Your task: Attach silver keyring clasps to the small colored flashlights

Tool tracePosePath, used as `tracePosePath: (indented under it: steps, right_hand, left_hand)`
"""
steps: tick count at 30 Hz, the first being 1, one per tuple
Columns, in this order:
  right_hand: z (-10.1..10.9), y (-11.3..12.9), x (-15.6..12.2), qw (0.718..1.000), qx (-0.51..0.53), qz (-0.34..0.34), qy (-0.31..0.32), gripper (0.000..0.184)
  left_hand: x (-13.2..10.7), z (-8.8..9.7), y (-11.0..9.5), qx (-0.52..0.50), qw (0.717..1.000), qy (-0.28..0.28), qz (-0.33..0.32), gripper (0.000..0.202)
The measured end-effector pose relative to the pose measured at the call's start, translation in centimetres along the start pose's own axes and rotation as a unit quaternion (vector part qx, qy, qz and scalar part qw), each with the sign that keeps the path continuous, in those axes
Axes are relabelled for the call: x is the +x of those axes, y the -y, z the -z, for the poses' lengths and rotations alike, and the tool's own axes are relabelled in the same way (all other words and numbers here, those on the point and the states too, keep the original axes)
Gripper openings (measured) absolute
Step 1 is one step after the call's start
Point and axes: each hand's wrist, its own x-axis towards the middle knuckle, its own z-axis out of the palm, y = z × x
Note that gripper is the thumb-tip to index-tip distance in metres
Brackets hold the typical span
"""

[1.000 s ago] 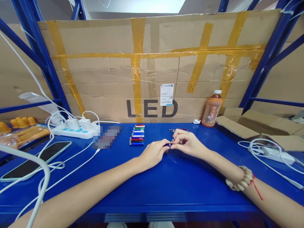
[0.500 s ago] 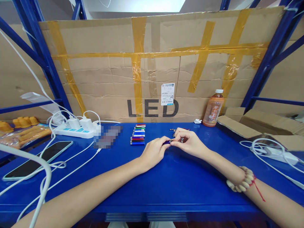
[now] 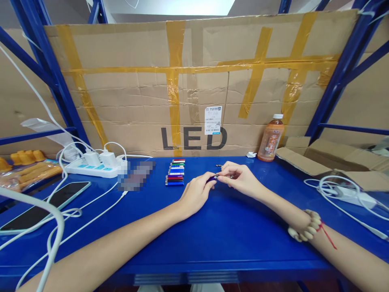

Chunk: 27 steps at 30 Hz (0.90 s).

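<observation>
My left hand point(image 3: 196, 194) is closed around a small purple metal tube point(image 3: 211, 178), with its silvery end sticking out toward the right. My right hand point(image 3: 238, 178) pinches at that end with thumb and forefinger; any small part between those fingertips is hidden. To the left lies a neat stack-like row of similar small tubes point(image 3: 175, 172) in blue, red, green, white and purple, with silvery ends. Behind my right hand, small silvery pieces point(image 3: 219, 165) show on the blue table point(image 3: 188, 243), mostly covered by the fingers.
White cables cross the left side around a power strip point(image 3: 91, 169) and a phone point(image 3: 45, 205). An orange drink bottle point(image 3: 270, 140) stands at the back right, near an open cardboard box point(image 3: 331, 158) and a white adapter point(image 3: 355, 197). A cardboard wall point(image 3: 136, 101) closes off the back.
The view has shifted slightly. Both hands stay together at the purple tube, which now tilts a little more, its silvery end higher.
</observation>
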Motion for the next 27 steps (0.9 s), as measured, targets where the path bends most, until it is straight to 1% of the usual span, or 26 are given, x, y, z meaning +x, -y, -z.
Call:
tracePosePath:
  steps: [2,5,7,8,10,12,15,18,19,21,24,26,27]
  right_hand:
    - [0.3,-0.1,0.2,1.0,-0.012,-0.004,-0.027,0.039]
    - [1.3,-0.4,0.5,0.992,-0.059,-0.012,-0.114,0.042]
    - [2.2,-0.7,0.6,0.976,-0.14,-0.028,-0.166,0.04]
    - [2.6,-0.8,0.6,0.965,-0.191,-0.041,-0.177,0.037]
    - [3.2,-1.1,0.5,0.942,-0.286,-0.078,-0.16,0.031]
    - [3.4,-1.4,0.3,0.921,-0.356,-0.12,-0.106,0.024]
    - [3.3,-1.9,0.0,0.889,-0.423,-0.171,-0.036,0.015]
    - [3.2,-2.1,0.0,0.865,-0.459,-0.2,-0.024,0.016]
    - [3.1,-2.2,0.0,0.863,-0.461,-0.202,-0.026,0.017]
    - [3.0,-2.2,0.0,0.873,-0.451,-0.185,-0.02,0.019]
    - [2.6,-2.5,0.1,0.894,-0.43,-0.124,0.023,0.02]
    - [2.3,-2.6,0.1,0.898,-0.427,-0.095,0.052,0.019]
    - [2.1,-2.6,0.1,0.897,-0.427,-0.092,0.063,0.019]
  left_hand:
    - [0.0,0.0,0.0,0.0,1.0,-0.006,0.005,0.022]
    - [0.1,-0.1,0.1,-0.009,1.0,-0.023,0.017,0.024]
    - [0.2,-0.1,0.2,-0.019,0.999,-0.032,0.028,0.024]
    - [0.2,-0.1,0.3,-0.022,0.999,-0.034,0.033,0.024]
    - [0.2,-0.1,0.3,-0.024,0.998,-0.034,0.039,0.025]
    - [0.2,-0.1,0.2,-0.026,0.998,-0.032,0.039,0.025]
    - [0.1,0.0,0.1,-0.024,0.998,-0.031,0.039,0.025]
    - [0.1,-0.1,0.2,-0.023,0.999,-0.03,0.037,0.025]
    - [0.1,-0.1,0.2,-0.023,0.999,-0.031,0.035,0.025]
    - [0.2,-0.2,0.3,-0.023,0.999,-0.031,0.032,0.024]
    - [0.2,-0.2,0.3,-0.022,0.999,-0.032,0.028,0.024]
    - [0.2,-0.1,0.3,-0.02,0.999,-0.029,0.028,0.025]
    - [0.2,-0.1,0.3,-0.019,0.999,-0.028,0.029,0.025]
